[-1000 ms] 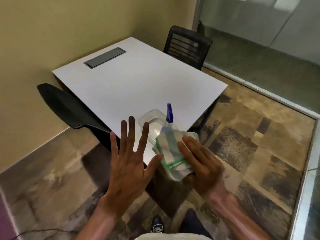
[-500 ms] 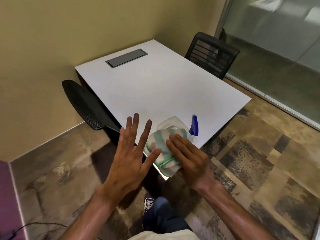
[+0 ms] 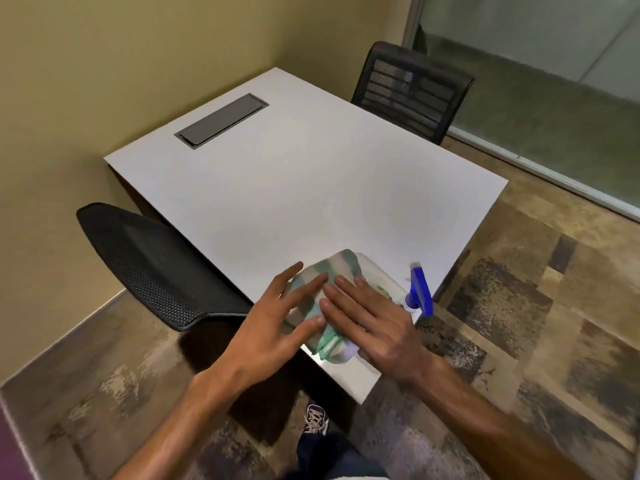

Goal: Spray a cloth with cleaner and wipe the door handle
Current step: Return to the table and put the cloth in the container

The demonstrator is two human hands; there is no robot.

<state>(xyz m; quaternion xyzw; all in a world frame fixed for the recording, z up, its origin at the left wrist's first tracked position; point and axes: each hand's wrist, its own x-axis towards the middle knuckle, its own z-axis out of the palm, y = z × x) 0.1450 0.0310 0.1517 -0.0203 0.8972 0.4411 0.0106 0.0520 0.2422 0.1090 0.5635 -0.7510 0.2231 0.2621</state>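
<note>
While both hands lie flat, fingers spread, on the folded green-and-white striped cloth (image 3: 320,299) at the white counter's (image 3: 294,188) near corner, nothing is pinched. Cloth looks soft, light; grip a folded edge. Clear blue-triggered spray bottle (image 3: 417,294) beside it, probably slick.

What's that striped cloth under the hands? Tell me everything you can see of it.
The cloth is a soft-looking woven rag, striped in pale green and off-white, with brighter green edging at its near end. It is folded into a thick bundle and lies near the front corner of the white table, partly over a clear plastic bottle lying beside it. The left hand rests open on its left side, and the right hand lies flat, fingers spread, on its right. Whether it is damp cannot be told.
</note>
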